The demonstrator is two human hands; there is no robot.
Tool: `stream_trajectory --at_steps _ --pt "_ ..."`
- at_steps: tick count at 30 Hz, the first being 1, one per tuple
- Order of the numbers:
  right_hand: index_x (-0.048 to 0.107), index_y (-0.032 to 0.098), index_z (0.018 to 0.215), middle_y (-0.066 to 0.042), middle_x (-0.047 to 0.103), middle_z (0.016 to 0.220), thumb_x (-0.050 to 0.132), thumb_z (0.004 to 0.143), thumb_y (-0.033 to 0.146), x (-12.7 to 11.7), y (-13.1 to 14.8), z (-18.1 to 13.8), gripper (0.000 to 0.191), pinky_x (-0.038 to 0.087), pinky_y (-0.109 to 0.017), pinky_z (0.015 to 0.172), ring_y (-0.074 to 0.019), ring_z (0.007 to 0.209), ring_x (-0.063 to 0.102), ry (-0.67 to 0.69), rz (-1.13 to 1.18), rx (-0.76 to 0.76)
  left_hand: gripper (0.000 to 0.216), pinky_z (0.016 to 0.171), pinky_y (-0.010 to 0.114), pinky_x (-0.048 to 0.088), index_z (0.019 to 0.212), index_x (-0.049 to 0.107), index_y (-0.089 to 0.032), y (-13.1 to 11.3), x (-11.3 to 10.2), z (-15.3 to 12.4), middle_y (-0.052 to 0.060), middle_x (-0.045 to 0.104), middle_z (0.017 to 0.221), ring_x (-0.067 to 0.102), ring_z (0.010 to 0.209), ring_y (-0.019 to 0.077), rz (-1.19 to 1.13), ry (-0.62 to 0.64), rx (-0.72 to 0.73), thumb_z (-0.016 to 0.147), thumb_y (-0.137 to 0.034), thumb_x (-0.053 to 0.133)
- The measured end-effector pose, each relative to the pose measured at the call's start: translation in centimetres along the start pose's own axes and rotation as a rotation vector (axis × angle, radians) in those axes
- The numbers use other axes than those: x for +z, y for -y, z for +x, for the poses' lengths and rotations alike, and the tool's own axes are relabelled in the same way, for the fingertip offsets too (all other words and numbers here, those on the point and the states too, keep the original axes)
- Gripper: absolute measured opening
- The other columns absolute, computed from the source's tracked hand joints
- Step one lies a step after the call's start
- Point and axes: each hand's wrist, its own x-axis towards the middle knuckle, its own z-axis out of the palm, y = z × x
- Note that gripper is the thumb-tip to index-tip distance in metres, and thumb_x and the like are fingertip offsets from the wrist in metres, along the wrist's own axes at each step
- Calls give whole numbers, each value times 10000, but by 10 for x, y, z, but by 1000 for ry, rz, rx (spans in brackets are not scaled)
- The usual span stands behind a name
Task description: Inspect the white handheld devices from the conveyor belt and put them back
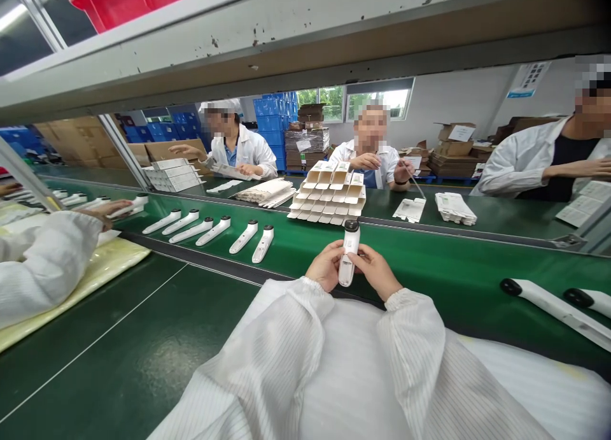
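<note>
The left hand and right hand together gripped a white device, black end up, over the green belt. Other devices lay to both sides. Beyond stood stacked boxes; a chipped beam crossed overhead. Three coated people sat or stood opposite, with blue crates and windows behind.

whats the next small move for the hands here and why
Perhaps steady the white plastic, black-headed device with the left hand and slide the right hand slightly lower, since both hold it and the right thumb seems just above the handle's recess.
</note>
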Motion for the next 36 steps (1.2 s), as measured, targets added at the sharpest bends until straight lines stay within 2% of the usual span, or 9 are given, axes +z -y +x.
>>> stream_trajectory --at_steps 5,12,16,20,24,29,32,34,36 --pt "625 205 927 -49 662 952 628 703 489 1 5 -5 361 509 -293 702 -198 902 602 54 220 124 157 616 237 426 930 582 -175 -6 -5 1 18 606 780 560 657 113 -17 -94 -58 778 -213 570" --pt "581 216 847 -50 690 852 498 804 460 1 0 -4 262 496 -305 629 -190 740 647 93 149 239 146 565 209 369 909 602 -176 -17 -12 4 12 595 779 524 615 82 -11 -230 -34 773 -216 567" --pt "562 218 839 -54 686 822 501 801 413 -3 -13 3 208 476 -324 673 -203 730 640 -2 -221 246 143 540 206 357 893 609 -165 -16 -16 6 12 590 764 526 611 79 13 -232 -20 766 -220 570" --pt "569 201 1038 -77 661 997 543 772 305 -7 -26 7 287 435 -325 774 -220 880 618 -80 -701 82 143 533 202 357 885 612 -165 -14 -17 7 16 592 761 528 607 81 27 -228 -9 760 -224 573" --pt "548 167 1141 -128 615 1108 448 828 239 -8 -27 5 336 411 -341 851 -247 995 582 -77 -920 -20 149 532 200 354 887 611 -169 -17 -18 9 24 596 781 526 605 82 76 -226 -5 762 -228 558" --pt "532 136 1208 -164 586 1162 395 863 233 -12 -23 5 384 399 -370 891 -286 1065 550 -88 -1055 -9 158 621 244 407 898 617 -183 -38 -37 13 76 629 903 581 785 164 590 -259 190 772 -246 545" --pt "543 140 1200 -160 580 1164 397 850 203 -12 -21 4 385 403 -380 890 -289 1063 540 -140 -1090 -43 277 860 351 407 1008 609 -195 -53 -58 13 127 594 1128 484 1136 283 1100 -503 449 732 -200 596" --pt "552 145 1184 -151 568 1185 416 829 188 -10 -19 2 383 397 -398 906 -292 1070 522 -201 -1086 -130 394 962 433 338 1098 581 -176 -60 -72 13 166 538 1234 381 1248 339 1383 -653 419 706 -145 609" --pt "565 158 1158 -133 566 1188 425 822 203 -7 -14 -1 367 392 -417 921 -291 1073 505 -234 -1038 -249 451 978 473 313 1141 561 -148 -63 -80 15 197 529 1243 379 1253 367 1531 -681 283 695 -90 593"
